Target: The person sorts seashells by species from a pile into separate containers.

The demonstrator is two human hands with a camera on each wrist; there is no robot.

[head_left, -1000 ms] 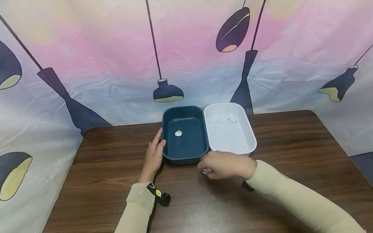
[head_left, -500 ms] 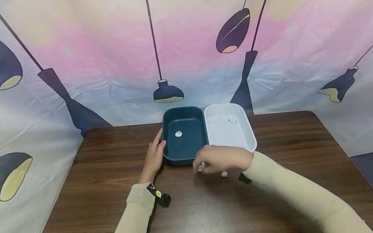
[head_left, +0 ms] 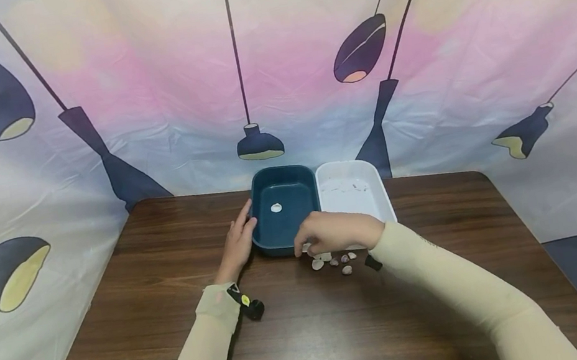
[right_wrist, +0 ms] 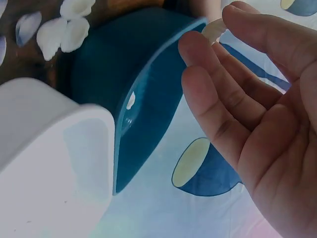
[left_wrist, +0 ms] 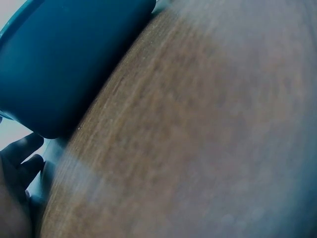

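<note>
My right hand (head_left: 333, 229) is raised over the near right corner of the teal tray (head_left: 288, 230). Between its thumb and fingertips it pinches a pale seashell (right_wrist: 214, 29), seen best in the right wrist view. Extended fingers of my left hand (head_left: 236, 245) rest against the outer left side of that tray. One white seashell (head_left: 276, 208) lies on the tray's floor. Several more shells (head_left: 317, 264) are grouped on the table just in front of the two trays, partly under the right hand in the head view.
A white tray (head_left: 355, 194) with small dark specks on its floor stands right beside the teal one. Both sit near the back edge of the brown wooden table (head_left: 303, 341). Behind hangs a cloth backdrop (head_left: 165, 80) printed with lamps.
My right hand has risen from the table and moved forward to the teal tray's near corner, carrying the seashell. Shells it covered before now show. The left hand stays in place.
</note>
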